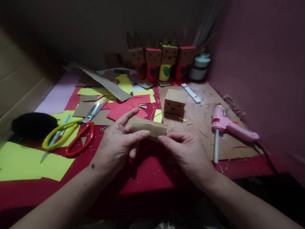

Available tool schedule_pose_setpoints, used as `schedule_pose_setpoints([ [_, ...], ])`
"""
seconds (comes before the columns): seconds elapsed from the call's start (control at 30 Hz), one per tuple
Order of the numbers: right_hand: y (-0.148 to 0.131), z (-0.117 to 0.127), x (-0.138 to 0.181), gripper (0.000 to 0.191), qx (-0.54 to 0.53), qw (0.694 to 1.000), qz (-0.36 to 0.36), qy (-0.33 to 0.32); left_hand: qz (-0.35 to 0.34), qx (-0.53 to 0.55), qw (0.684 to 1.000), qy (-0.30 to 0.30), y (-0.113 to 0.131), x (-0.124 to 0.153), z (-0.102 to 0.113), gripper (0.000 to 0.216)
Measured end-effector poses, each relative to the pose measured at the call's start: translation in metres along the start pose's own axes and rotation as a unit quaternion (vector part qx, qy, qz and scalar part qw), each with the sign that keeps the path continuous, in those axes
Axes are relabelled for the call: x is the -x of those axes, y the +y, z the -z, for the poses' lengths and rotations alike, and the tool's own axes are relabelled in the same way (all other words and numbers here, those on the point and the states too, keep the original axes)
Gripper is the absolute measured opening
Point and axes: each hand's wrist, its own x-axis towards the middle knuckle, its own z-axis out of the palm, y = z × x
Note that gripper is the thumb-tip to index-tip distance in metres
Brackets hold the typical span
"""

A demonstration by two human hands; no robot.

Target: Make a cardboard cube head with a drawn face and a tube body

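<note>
Between my two hands, above the front of the red-covered table, is a brown cardboard tube (155,130), lying sideways. My left hand (120,138) holds its left end, the thumb pressed along the near side and the index finger raised. My right hand (187,148) pinches the right end between thumb and fingers. Just beyond the tube stands a small cardboard box (175,101) with a face drawn on its front. Left of my left hand lie scissors (89,117) with one yellow and one red handle, blades spread.
A pink glue gun (221,123) rests at the right on a cardboard sheet (203,121), near white sticks (191,93). Several box-headed figures (169,55) stand at the back beside a grey-blue container (200,67). Yellow paper (34,162), a pencil (56,135) and a black round object (34,125) lie left.
</note>
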Motion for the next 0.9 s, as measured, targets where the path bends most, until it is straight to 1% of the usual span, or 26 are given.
schedule_pose_setpoints([
  [0.13, -0.001, 0.005, 0.000, 0.025, -0.007, 1.000, -0.011, 0.016, 0.006, -0.002, 1.000, -0.016, 0.001, 0.002, 0.002, 0.086],
  [0.23, -0.004, 0.008, 0.001, 0.034, -0.014, 0.999, -0.019, 0.023, 0.001, 0.006, 0.999, -0.032, 0.002, 0.001, 0.005, 0.080],
  [0.3, -0.006, 0.009, 0.002, 0.039, -0.023, 0.999, -0.025, 0.023, -0.006, 0.008, 0.999, -0.032, 0.002, 0.000, 0.006, 0.075],
  [0.4, -0.004, 0.008, 0.003, 0.036, -0.049, 0.997, -0.057, 0.014, -0.016, 0.004, 1.000, -0.019, 0.002, 0.000, 0.005, 0.068],
  [0.53, 0.001, 0.010, 0.002, 0.014, -0.129, 0.987, -0.100, -0.013, -0.036, -0.043, 0.998, 0.000, 0.003, 0.005, 0.000, 0.052],
  [0.63, 0.003, 0.016, -0.001, 0.016, -0.219, 0.968, -0.116, -0.038, -0.054, -0.083, 0.995, 0.015, 0.004, 0.008, -0.005, 0.040],
  [0.7, 0.005, 0.019, -0.002, 0.019, -0.248, 0.958, -0.135, -0.056, -0.071, -0.096, 0.992, 0.029, 0.004, 0.009, -0.007, 0.034],
  [0.8, 0.008, 0.019, -0.004, 0.028, -0.224, 0.960, -0.151, -0.067, -0.088, -0.108, 0.990, 0.036, 0.003, 0.010, -0.011, 0.026],
  [0.9, 0.012, 0.017, -0.005, 0.027, -0.212, 0.963, -0.153, -0.061, -0.103, -0.112, 0.987, 0.042, 0.002, 0.012, -0.012, 0.020],
])
